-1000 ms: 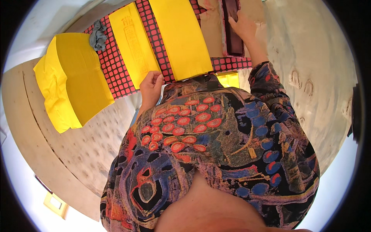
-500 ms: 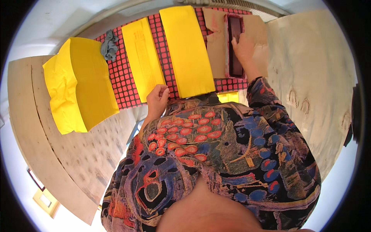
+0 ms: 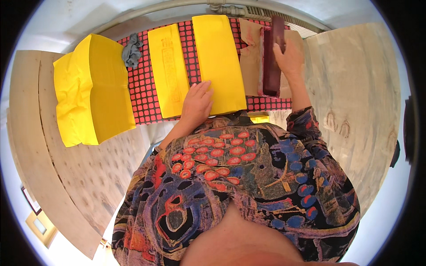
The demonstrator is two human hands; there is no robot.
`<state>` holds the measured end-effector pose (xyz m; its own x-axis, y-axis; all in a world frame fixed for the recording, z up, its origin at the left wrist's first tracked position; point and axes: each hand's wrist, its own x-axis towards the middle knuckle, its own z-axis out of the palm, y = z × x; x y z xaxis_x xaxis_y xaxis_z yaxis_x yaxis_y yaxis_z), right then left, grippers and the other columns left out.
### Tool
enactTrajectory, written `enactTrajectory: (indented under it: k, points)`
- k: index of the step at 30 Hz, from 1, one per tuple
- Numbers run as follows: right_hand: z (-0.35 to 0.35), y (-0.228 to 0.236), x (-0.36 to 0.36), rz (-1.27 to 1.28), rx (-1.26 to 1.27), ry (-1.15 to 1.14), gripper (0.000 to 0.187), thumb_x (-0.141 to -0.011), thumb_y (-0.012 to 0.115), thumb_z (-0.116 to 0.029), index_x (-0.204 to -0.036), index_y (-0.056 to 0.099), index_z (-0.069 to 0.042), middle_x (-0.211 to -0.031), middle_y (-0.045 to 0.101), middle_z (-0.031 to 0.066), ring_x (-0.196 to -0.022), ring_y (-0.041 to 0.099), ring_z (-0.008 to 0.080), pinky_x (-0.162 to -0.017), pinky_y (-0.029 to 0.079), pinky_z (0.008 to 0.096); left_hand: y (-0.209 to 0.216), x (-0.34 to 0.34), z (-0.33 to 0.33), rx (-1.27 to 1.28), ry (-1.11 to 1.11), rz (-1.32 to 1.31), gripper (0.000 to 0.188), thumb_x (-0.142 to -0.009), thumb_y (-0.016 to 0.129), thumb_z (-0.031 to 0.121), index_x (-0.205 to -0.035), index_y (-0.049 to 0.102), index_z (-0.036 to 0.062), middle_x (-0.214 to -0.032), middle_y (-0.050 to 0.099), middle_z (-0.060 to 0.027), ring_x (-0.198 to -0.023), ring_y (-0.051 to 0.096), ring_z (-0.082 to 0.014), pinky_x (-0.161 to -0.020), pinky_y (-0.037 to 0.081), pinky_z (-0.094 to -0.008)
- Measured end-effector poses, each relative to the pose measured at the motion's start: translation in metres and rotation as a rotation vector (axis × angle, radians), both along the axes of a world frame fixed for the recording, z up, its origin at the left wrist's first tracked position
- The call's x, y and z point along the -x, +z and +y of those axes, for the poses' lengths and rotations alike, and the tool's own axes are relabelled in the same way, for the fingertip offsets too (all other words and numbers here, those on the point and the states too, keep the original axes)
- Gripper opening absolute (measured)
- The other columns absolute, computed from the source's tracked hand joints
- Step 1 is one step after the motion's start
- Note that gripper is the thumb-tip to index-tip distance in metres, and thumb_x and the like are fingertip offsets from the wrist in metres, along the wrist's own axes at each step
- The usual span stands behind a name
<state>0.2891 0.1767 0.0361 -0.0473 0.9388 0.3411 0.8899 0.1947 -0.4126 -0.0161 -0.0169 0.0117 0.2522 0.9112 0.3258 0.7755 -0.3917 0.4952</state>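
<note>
My right hand (image 3: 289, 56) grips a long, narrow, dark red block (image 3: 278, 30), with the thumb and fingers at its sides. The block's far end sticks up past the edge of a long tray (image 3: 262, 48) with a red-stained rim. How much of its near end is still inside the tray, I cannot tell. My left hand (image 3: 198, 103) lies with its fingers stretched out on the near left edge of a tall stack of yellow paper (image 3: 217, 57). Left of that hand is a narrower yellow stack (image 3: 168, 71) bearing a faint orange print.
Brown cardboard (image 3: 249, 75) lies under the tray. A red-and-black checked cloth (image 3: 141, 95) covers the table. At the left are a large folded yellow sheet (image 3: 108, 88) and a crumpled grey rag (image 3: 132, 51). Wooden boards (image 3: 355, 80) flank the table, and a radiator (image 3: 262, 15) runs behind.
The dark red block has been raised out of the tray and shifted away from me in my right hand. My left hand has moved right, its curled fingers opening onto the tall yellow stack.
</note>
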Motion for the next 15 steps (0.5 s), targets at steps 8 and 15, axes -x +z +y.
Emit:
enactTrajectory:
  k: [8, 15]
  points:
    - [-0.031, 0.015, 0.102, 0.010, 0.084, 0.273, 0.033, -0.084, 0.061, -0.033, -0.094, 0.055, -0.002, -0.086, 0.065, 0.0192, -0.081, 0.064, 0.0389, -0.072, 0.050, 0.0488, -0.012, -0.011, -0.003, 0.089, -0.101, 0.108, 0.047, -0.078, 0.069, 0.014, -0.122, 0.057, 0.0037, -0.141, 0.047, -0.0150, -0.134, 0.042, -0.0323, -0.113, 0.026, -0.0539]
    - [-0.025, 0.007, 0.125, -0.028, 0.178, 0.325, 0.034, -0.083, 0.060, -0.032, -0.091, 0.056, 0.001, -0.083, 0.066, 0.0218, -0.079, 0.065, 0.0384, -0.072, 0.051, 0.0476, -0.008, -0.016, -0.004, 0.095, -0.130, 0.106, 0.044, -0.078, 0.068, 0.013, -0.120, 0.057, 0.0030, -0.139, 0.048, -0.0158, -0.133, 0.042, -0.0318, -0.112, 0.025, -0.0549]
